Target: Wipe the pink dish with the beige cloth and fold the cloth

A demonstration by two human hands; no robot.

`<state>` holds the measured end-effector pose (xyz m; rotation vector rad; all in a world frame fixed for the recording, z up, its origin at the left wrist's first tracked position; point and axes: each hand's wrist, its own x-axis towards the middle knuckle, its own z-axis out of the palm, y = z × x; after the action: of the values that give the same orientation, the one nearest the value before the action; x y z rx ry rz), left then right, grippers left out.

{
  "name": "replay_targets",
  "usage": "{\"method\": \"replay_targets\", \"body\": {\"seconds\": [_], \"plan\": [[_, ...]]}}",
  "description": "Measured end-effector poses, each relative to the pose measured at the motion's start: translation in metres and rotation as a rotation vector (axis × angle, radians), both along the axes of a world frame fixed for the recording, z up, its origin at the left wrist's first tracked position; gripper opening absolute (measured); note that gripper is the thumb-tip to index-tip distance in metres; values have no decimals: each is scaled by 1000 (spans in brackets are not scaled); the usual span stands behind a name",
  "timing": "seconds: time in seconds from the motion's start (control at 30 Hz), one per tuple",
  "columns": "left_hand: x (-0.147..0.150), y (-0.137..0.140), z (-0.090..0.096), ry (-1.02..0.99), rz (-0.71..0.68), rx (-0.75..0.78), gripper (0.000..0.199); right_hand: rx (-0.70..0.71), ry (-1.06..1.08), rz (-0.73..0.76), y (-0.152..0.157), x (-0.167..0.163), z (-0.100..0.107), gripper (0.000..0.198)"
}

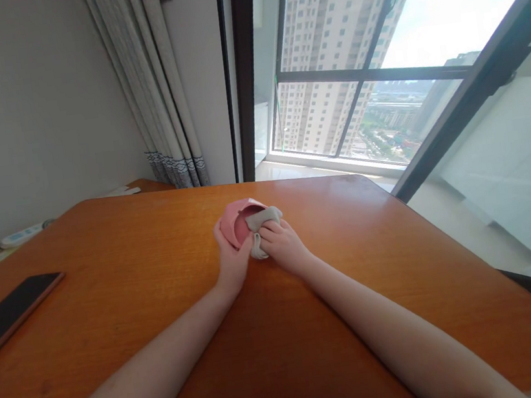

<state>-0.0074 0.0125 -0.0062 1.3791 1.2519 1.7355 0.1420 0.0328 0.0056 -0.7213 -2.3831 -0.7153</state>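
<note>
My left hand (234, 255) is closed round the near left side of a pink bowl-like container (235, 221), which is tilted with its opening towards the right and me. Pressed by the fingers of my right hand (284, 243), a light grey cloth (263, 217) lies partly inside the opening. A folded end of the cloth hangs out below, between the two hands. The fingertips of my right hand are partly hidden in the cloth. Both hands are over the far middle of the brown wooden table (156, 259).
At the left edge of the table lies a dark tablet or phone (12, 317). Beyond the table are a grey curtain (160, 108) and a large window (352, 76). A white object (23, 235) sits past the left table edge.
</note>
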Motion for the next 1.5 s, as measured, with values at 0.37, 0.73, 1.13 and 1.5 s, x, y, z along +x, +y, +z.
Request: {"method": "replay_targets", "body": {"seconds": [0.37, 0.73, 1.13, 1.5], "plan": [[-5, 6, 6, 108, -126, 1, 50, -92, -53, 86, 9, 16, 6, 21], [-3, 6, -7, 22, -57, -37, 59, -117, 9, 48, -1, 3, 1, 16], [-7, 11, -3, 114, -83, -57, 62, -149, -60, 45, 12, 14, -4, 17], [-9, 22, -19, -15, -105, -94, 46, -245, -16, 38, -1, 2, -2, 10]]}}
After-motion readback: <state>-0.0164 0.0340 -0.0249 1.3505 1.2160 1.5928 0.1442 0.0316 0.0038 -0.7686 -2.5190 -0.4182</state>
